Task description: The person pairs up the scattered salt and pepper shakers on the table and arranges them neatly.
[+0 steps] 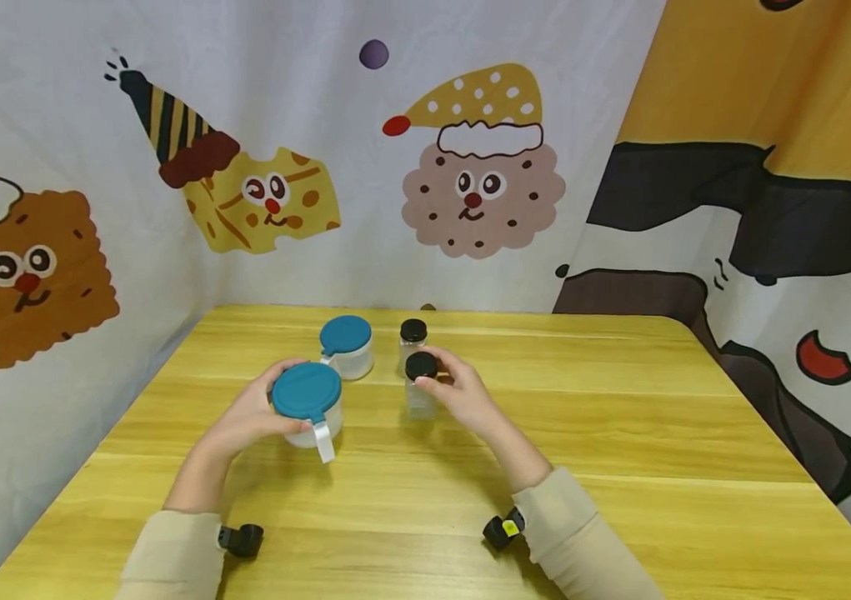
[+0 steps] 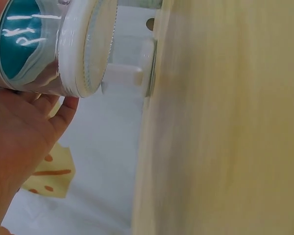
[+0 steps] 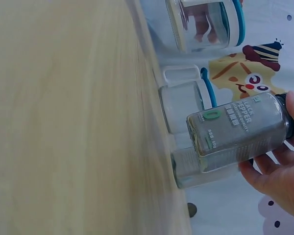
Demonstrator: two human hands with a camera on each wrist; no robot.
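Observation:
My left hand (image 1: 248,412) grips a clear seasoning jar (image 2: 41,54) with a blue lid (image 1: 307,390) and a white handle, fingers round its far side and thumb near the handle. The left wrist view shows this jar raised off the table. My right hand (image 1: 463,392) holds a clear black pepper bottle (image 3: 240,129) near its black cap (image 1: 421,366), and this bottle is also above the table. A second blue-lidded jar (image 1: 353,362) stands behind the left hand's jar. Just behind the held bottle stands another black-capped bottle (image 1: 413,332), partly hidden.
The wooden table (image 1: 620,433) spreads out under both hands. A cloth with cartoon figures (image 1: 485,200) hangs behind it and along its sides. Black wrist devices (image 1: 241,540) sit at both sleeve cuffs.

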